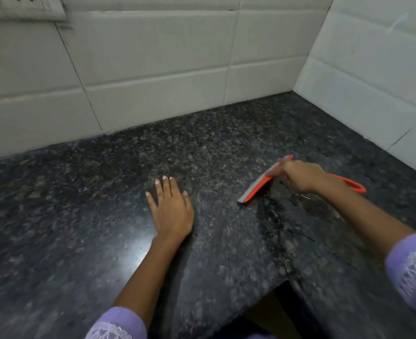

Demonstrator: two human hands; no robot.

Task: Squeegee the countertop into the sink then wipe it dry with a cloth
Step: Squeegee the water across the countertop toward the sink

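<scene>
Dark speckled granite countertop (79, 216) runs into a corner of white tiled walls (153, 69); a switch plate (23, 7) sits on the wall, far up and left of the squeegee. Orange squeegee (255, 185) lies with its grey blade edge on the stone, blade running diagonally, near the corner side wall. Right hand (302, 176) is closed around the squeegee where the handle joins the blade; the orange loop of the handle sticks out behind the wrist. Left hand (171, 211) is well left of the squeegee, palm down, fingers spread flat on the stone, holding nothing. Dark wet-looking streak on the counter just below the blade. Lilac sleeves (412, 267) with lace cuffs on both arms. Frame slightly motion-blurred.
</scene>
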